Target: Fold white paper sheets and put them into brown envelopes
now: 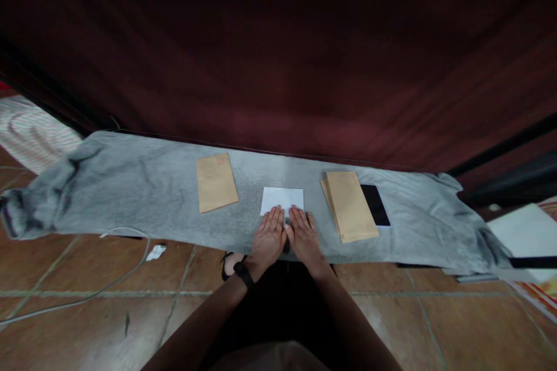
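A white sheet of paper (282, 198) lies on a grey cloth (143, 197) spread over the floor. My left hand (268, 237) and my right hand (302, 235) rest side by side, fingers flat and stretched out, pressing on the near edge of the paper. A black band sits on my left wrist. A single brown envelope (216, 181) lies to the left of the paper. A stack of brown envelopes (349, 204) lies to the right, with a dark phone (375, 204) beside it.
A dark red curtain (278, 52) hangs behind the cloth. A white cable (87, 295) and a scrap of white paper (155, 252) lie on the brown tiled floor at left. A white board (526, 232) sits at far right, striped fabric (30, 130) at far left.
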`<state>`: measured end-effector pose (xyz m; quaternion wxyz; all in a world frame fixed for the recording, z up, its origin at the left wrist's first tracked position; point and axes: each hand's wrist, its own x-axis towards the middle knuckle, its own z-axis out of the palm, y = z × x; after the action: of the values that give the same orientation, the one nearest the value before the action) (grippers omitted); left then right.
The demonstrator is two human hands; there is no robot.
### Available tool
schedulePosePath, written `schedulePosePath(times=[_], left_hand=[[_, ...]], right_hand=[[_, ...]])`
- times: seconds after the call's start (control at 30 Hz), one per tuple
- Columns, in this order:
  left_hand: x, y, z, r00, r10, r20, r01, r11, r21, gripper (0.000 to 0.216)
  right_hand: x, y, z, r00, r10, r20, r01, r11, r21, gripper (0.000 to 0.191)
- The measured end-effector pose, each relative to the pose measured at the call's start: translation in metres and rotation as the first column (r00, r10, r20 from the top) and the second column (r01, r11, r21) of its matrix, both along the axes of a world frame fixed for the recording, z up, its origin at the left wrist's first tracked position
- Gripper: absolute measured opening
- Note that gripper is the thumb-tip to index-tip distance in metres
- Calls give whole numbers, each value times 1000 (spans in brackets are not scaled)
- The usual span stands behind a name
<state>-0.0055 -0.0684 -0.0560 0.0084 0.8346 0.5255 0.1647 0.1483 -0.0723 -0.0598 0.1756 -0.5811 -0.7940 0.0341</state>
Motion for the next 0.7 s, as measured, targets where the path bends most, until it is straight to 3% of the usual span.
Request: schedulePosePath(times=[0.27,0.43,0.7], left_hand=[[-25,0,7,993,117,-8,-118,992,-36,58],[-25,2,14,989,144,21,-143,987,-69,60],[4,19,17,1000,-15,16,16,994,-104,57]], right_hand=[[27,-6,-1,996,-80,44,80,997,12,55],[27,-3,2,995,-96,21,95,995,15,55],[-7,28,12,1000,21,5,-20,994,-103,54]])
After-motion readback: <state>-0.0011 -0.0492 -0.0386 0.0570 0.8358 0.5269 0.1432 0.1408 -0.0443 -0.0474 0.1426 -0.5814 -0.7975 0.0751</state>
